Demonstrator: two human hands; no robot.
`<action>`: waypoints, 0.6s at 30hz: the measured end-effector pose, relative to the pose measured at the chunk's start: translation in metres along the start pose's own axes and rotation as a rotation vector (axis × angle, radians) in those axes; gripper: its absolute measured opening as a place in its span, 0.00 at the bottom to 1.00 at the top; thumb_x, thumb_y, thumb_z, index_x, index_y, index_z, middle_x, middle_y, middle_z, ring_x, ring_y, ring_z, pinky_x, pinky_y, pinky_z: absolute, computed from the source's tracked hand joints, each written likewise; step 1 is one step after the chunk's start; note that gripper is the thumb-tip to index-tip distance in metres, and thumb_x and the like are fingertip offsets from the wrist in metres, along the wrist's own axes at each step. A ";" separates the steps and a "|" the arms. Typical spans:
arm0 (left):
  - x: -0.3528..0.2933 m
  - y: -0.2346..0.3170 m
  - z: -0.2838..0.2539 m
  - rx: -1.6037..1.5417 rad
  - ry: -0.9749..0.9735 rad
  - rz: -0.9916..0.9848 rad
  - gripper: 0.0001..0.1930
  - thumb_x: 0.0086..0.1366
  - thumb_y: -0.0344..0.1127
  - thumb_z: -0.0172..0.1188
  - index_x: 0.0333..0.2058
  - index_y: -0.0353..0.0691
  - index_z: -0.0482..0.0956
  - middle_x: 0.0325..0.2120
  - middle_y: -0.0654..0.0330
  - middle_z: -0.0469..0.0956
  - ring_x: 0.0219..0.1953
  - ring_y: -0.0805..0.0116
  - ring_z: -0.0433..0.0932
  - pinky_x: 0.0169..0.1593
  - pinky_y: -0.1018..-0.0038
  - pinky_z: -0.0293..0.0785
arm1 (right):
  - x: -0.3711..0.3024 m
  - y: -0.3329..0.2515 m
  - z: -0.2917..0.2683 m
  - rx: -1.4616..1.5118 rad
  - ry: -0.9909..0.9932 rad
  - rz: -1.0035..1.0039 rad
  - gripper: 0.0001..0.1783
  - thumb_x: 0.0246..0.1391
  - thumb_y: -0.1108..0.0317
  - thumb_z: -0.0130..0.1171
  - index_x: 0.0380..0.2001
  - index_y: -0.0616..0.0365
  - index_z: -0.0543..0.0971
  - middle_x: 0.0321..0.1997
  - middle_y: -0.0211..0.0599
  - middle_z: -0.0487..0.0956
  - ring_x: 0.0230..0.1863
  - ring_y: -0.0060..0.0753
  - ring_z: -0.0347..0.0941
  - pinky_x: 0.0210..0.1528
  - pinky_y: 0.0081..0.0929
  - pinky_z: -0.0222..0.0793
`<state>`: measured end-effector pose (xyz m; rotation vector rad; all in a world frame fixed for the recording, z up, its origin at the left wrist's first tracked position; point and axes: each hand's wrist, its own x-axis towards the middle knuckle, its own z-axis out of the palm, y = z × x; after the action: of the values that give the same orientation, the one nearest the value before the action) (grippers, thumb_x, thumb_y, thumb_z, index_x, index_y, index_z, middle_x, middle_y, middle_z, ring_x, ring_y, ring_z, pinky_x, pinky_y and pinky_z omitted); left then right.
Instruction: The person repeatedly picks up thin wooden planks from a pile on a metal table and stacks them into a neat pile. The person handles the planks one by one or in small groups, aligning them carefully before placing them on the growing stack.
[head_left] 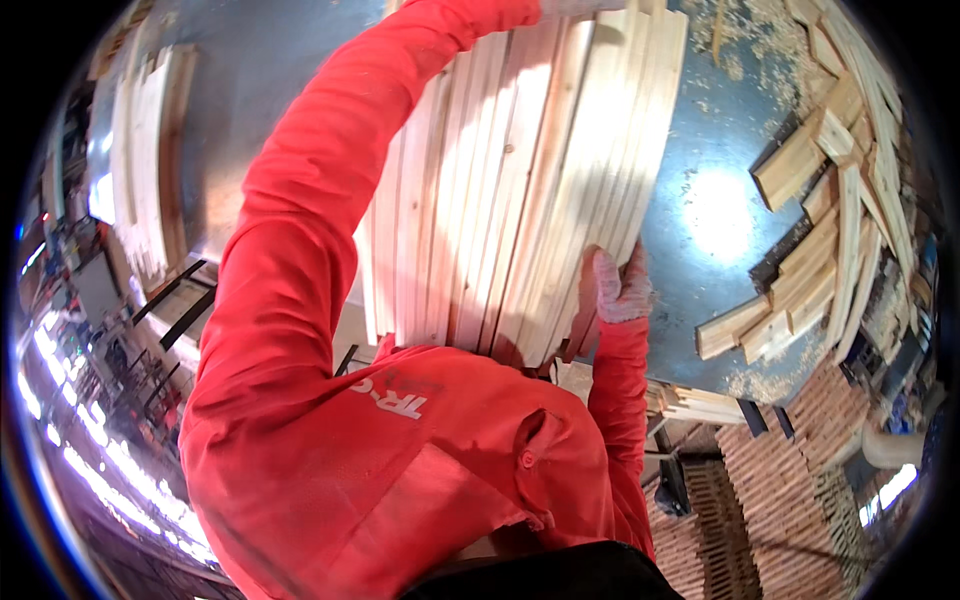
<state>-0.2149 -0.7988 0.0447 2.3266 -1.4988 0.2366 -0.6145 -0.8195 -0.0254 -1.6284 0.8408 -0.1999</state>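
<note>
A broad row of pale wooden slats (pixel 500 180) lies side by side on a blue-grey metal table (pixel 715 215), the near ends close to my red jacket. My right hand (pixel 625 290), in a light work glove, grips the right edge of the row near its close end, thumb and fingers around the outermost wood. Stretched across the far left of the slats, my left arm reaches up to the top of the picture. Only part of my gloved left hand (pixel 580 6) shows there, by the far end of the slats, its fingers cut off from view.
More upright-looking boards (pixel 150 160) stand at the table's left. Offcuts (pixel 800 270) lie piled along its right side, with sawdust (pixel 755 40) scattered at the far right. Stacked lumber (pixel 790 480) sits beyond the table at lower right. Dark metal brackets (pixel 188 315) jut out at left.
</note>
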 end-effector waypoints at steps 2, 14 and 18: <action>0.018 0.027 -0.028 -0.325 0.035 -0.169 0.35 0.60 0.57 0.57 0.61 0.43 0.67 0.60 0.57 0.70 0.66 0.50 0.58 0.68 0.55 0.48 | -0.009 0.009 -0.002 0.060 -0.011 -0.029 0.41 0.57 0.52 0.62 0.65 0.64 0.60 0.60 0.48 0.70 0.59 0.37 0.68 0.59 0.31 0.65; 0.000 0.050 -0.078 -0.948 0.173 -0.469 0.30 0.62 0.56 0.55 0.55 0.40 0.70 0.54 0.51 0.72 0.58 0.49 0.67 0.62 0.57 0.59 | -0.006 0.053 0.006 -0.301 0.051 -0.240 0.50 0.50 0.44 0.64 0.67 0.61 0.56 0.60 0.53 0.67 0.59 0.46 0.66 0.60 0.41 0.63; 0.005 0.027 -0.145 -0.668 0.401 -0.515 0.28 0.63 0.57 0.53 0.52 0.40 0.71 0.51 0.49 0.73 0.57 0.49 0.69 0.60 0.58 0.62 | 0.032 0.071 0.009 0.380 -0.094 0.355 0.51 0.51 0.38 0.60 0.68 0.59 0.56 0.61 0.51 0.67 0.59 0.44 0.66 0.61 0.39 0.63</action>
<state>-0.2297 -0.7572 0.1854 1.8767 -0.6190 0.0430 -0.6154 -0.8318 -0.1028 -1.1066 0.9410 -0.0283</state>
